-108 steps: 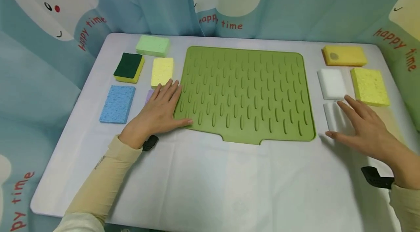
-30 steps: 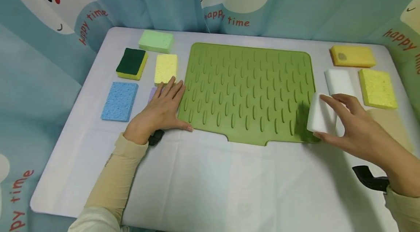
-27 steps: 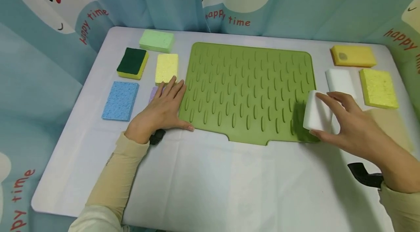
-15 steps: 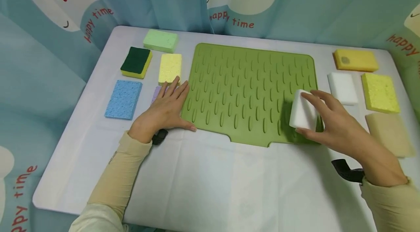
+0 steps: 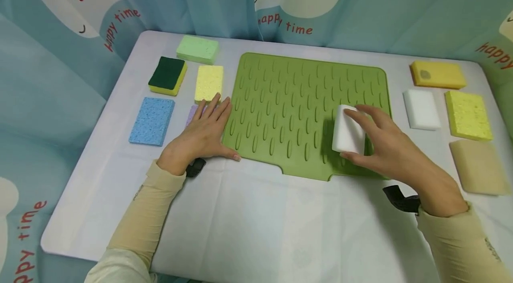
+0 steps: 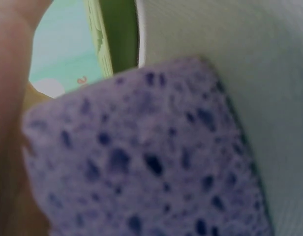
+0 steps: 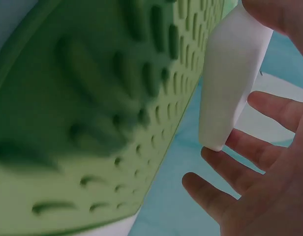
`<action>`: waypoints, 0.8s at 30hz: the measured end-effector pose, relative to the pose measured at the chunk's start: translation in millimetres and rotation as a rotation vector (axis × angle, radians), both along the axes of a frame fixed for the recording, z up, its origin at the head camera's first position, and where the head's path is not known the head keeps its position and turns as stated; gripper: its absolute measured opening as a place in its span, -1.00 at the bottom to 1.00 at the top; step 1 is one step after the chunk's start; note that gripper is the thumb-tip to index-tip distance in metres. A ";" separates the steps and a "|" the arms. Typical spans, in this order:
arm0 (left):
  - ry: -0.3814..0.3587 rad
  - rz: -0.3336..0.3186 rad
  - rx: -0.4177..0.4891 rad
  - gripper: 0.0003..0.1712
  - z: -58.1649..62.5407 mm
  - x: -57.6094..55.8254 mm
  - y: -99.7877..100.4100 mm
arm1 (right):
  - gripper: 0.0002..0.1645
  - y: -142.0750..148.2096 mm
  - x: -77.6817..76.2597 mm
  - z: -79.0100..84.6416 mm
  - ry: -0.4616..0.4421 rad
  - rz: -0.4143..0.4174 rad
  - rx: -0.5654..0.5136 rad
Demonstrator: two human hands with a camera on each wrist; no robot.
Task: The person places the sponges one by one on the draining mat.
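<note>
My right hand [image 5: 384, 145] pinches a white melamine sponge [image 5: 348, 131] between thumb and fingers, over the right part of the green ridged mat [image 5: 280, 109]. In the right wrist view the held white sponge [image 7: 230, 78] stands on edge, with a gap between it and the mat [image 7: 141, 128]. My left hand [image 5: 198, 136] lies with fingers spread at the mat's left edge. Beneath that palm a purple sponge [image 5: 193, 114] is mostly hidden in the head view; the left wrist view shows the porous purple sponge [image 6: 151, 157] close up.
Left of the mat lie a light green sponge [image 5: 197, 49], a green-and-yellow scrub sponge [image 5: 167, 76], a pale yellow sponge [image 5: 209, 82] and a blue sponge [image 5: 151, 121]. On the right are two yellow sponges [image 5: 438, 74], another white sponge [image 5: 421, 109] and a beige sponge [image 5: 478, 167].
My right hand has taken hold of the nearer white sponge, lifted it from beside the mat and carried it left over the mat. The left hand has stayed at the mat's edge.
</note>
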State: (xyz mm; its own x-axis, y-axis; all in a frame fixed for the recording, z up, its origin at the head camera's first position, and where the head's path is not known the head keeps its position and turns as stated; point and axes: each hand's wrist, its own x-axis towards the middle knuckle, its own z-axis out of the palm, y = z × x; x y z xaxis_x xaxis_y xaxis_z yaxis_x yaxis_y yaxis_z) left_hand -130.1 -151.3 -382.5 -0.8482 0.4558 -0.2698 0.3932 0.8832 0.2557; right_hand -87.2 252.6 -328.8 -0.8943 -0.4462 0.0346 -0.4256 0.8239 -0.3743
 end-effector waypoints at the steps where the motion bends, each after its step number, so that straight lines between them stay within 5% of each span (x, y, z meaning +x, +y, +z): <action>1: 0.002 -0.001 0.002 0.62 -0.2 0.0 -0.2 | 0.13 -2.9 -0.7 -0.5 0.001 0.005 0.000; 24: -0.006 -0.013 -0.017 0.59 -1.7 -0.9 -1.4 | 0.06 -86.7 -19.8 -13.8 0.006 0.171 -0.006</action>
